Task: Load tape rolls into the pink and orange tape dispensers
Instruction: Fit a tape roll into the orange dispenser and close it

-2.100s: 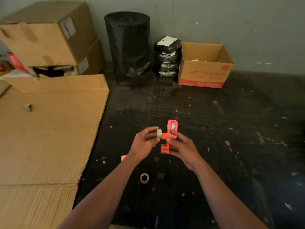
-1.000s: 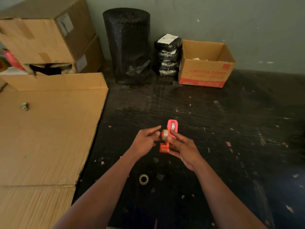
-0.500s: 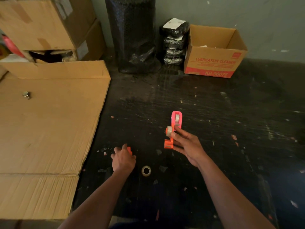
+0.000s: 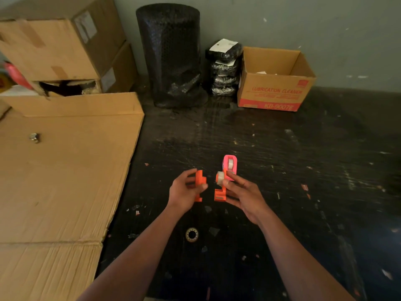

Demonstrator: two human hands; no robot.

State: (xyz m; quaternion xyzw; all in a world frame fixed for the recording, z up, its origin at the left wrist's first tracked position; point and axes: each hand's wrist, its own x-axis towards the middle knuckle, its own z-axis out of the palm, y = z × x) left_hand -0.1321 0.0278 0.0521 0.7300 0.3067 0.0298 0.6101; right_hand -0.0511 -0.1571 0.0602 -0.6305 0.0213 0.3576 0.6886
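My right hand (image 4: 243,195) grips one orange dispenser half (image 4: 219,194) with a small clear tape roll (image 4: 220,178) seated on its side. The pink dispenser (image 4: 230,167) stands on the dark table just behind my right fingers, a tape roll showing inside it. Whether my fingers touch it I cannot tell. My left hand (image 4: 184,192) holds the other orange dispenser half (image 4: 200,184) upright, a short gap to the left of the first half.
A metal bearing ring (image 4: 192,234) lies on the black table (image 4: 282,170) near my forearms. Flat cardboard (image 4: 60,170) covers the left side. At the back stand stacked boxes (image 4: 60,51), a black bubble-wrap roll (image 4: 171,57), wrapped packs (image 4: 225,70) and an open carton (image 4: 275,83).
My left hand pressed the tape roll onto the orange half, dropped to the table, picked up the second orange half and raised it beside the first. My right hand stayed put.
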